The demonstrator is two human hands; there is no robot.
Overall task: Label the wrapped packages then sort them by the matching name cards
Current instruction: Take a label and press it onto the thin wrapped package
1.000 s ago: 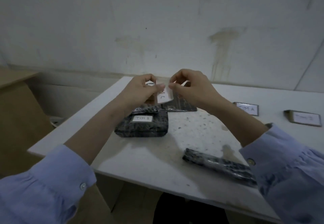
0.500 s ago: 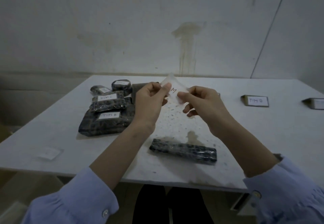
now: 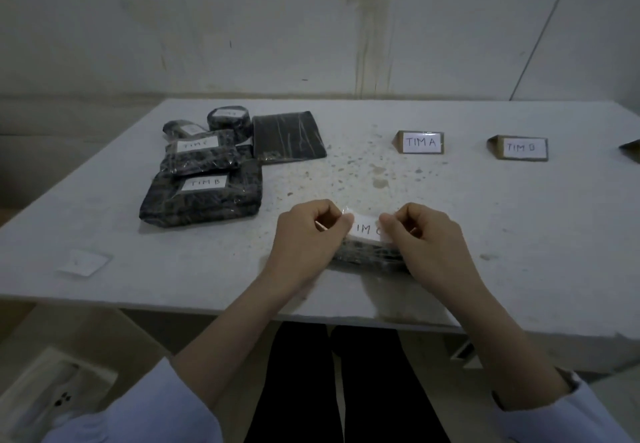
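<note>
My left hand (image 3: 306, 231) and my right hand (image 3: 420, 231) each pinch one end of a white label (image 3: 365, 229) that reads "IM" between them. The label lies against the top of a long dark wrapped package (image 3: 367, 257) near the table's front edge, mostly hidden by my hands. At the back left several dark wrapped packages form a pile: a large one labelled "TIM B" (image 3: 202, 196), a smaller labelled one (image 3: 199, 153) on top, a round one (image 3: 229, 121) and a flat unlabelled one (image 3: 287, 137). Name cards "TIM A" (image 3: 420, 142) and "TIM B" (image 3: 521, 147) stand at the back right.
The white speckled table (image 3: 519, 221) ends just under my forearms. A small white slip of paper (image 3: 85, 261) lies near the front left corner. The corner of a third card (image 3: 630, 148) shows at the right edge. A stained wall rises behind the table.
Both hands have come down from in front of me with the label, onto the long package near the front edge. The view has tilted down toward the table.
</note>
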